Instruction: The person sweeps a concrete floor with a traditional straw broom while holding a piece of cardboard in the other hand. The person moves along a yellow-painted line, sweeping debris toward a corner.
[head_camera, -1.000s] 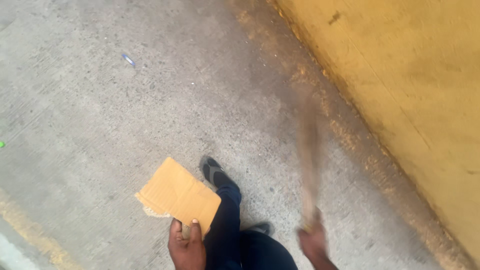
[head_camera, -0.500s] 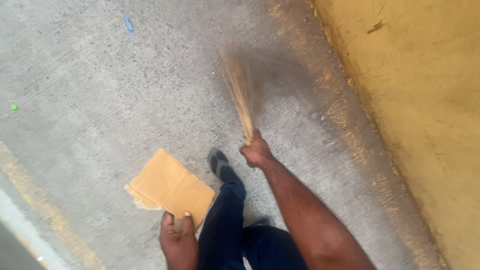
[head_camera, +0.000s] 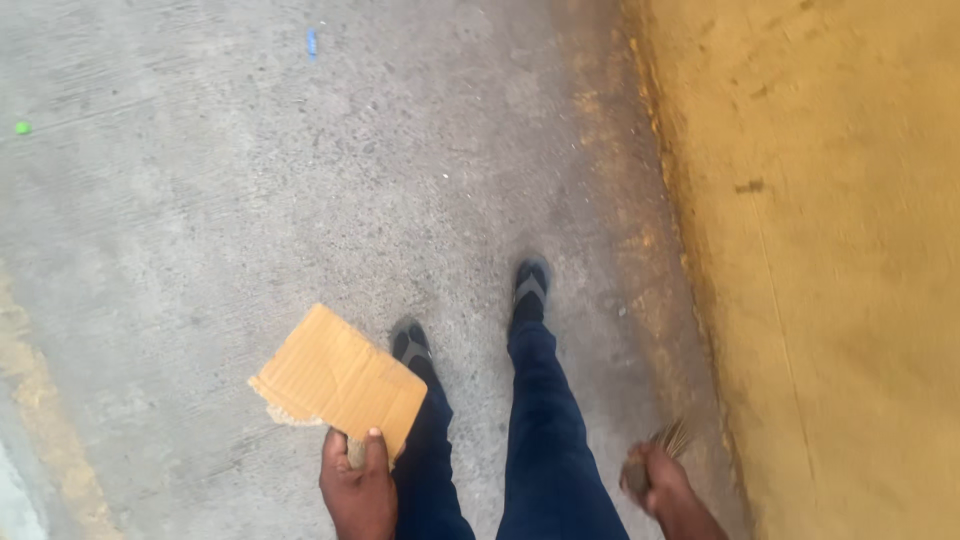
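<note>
Soft, even daylight with faint shadows and no glare; the picture is slightly soft throughout.

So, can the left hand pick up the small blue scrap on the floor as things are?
Probably not. The left hand grips a cardboard piece, and the blue scrap lies far ahead on the concrete floor, though nothing lies between.

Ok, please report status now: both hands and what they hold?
Left hand grips torn brown cardboard sheet. Right hand shut on straw broom bundle. Grey concrete floor, small blue scrap far ahead.

Matt cardboard sheet (head_camera: 338, 383) (torn); rough concrete floor (head_camera: 250, 180).
</note>
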